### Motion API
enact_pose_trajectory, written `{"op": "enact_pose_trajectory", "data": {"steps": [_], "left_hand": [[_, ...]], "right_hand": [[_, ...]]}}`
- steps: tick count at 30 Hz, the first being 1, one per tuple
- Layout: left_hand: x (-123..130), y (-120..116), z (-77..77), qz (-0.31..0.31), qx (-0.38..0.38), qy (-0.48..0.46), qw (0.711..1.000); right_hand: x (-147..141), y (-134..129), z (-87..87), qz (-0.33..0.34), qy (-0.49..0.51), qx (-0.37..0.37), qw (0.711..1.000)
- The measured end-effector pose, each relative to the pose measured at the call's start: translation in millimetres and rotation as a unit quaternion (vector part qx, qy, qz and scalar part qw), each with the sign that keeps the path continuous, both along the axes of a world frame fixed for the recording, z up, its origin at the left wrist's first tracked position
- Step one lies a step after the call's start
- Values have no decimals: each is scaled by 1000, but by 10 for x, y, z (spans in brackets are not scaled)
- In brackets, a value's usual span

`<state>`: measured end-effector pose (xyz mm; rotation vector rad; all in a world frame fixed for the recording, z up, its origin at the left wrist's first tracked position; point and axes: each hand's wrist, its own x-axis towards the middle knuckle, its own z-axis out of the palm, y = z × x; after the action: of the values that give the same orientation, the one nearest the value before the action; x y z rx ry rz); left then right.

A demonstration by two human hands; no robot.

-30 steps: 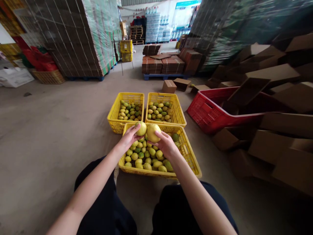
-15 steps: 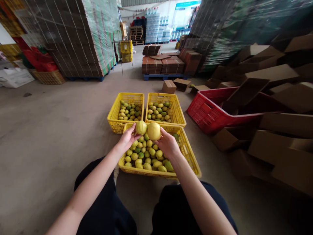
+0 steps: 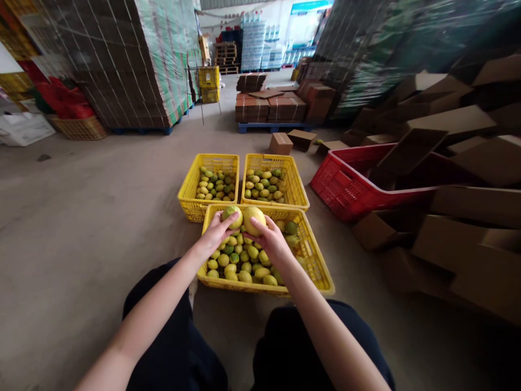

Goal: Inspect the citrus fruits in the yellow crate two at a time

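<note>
My left hand (image 3: 216,232) is closed on a greenish-yellow lemon (image 3: 233,216), thumb laid across its front. Right beside it, my right hand (image 3: 269,238) grips a paler yellow lemon (image 3: 253,219), its thumb also on the near face. Both fruits are held up over the far part of the front yellow crate (image 3: 313,255). Inside that crate lie many yellow and green lemons (image 3: 244,263), partly hidden by my hands and right forearm.
Behind stand two more yellow crates, a left one (image 3: 187,187) and a right one (image 3: 300,187), each with lemons inside. A red crate (image 3: 342,187) and a heap of cardboard boxes (image 3: 451,239) lie to the right. Flattened cartons (image 3: 271,108) sit on a blue pallet (image 3: 260,128).
Both hands have drawn slightly down and toward me with the lemons. The thumbs now lie over the fronts of the fruits, and the left lemon shows a greener side.
</note>
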<state>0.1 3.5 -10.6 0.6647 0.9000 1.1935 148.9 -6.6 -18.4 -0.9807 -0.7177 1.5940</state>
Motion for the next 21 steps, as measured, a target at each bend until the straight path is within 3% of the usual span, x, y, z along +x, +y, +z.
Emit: {"op": "enact_pose_trajectory", "data": {"steps": [6, 18, 21], "left_hand": [[-66, 36, -50, -38, 1, -4, 999], [-104, 124, -73, 41, -99, -48, 993], [-102, 121, -60, 45, -88, -45, 994]], "right_hand": [[54, 34, -86, 18, -42, -14, 999], [123, 87, -103, 31, -14, -14, 999], [130, 79, -88, 38, -17, -21, 999]]}}
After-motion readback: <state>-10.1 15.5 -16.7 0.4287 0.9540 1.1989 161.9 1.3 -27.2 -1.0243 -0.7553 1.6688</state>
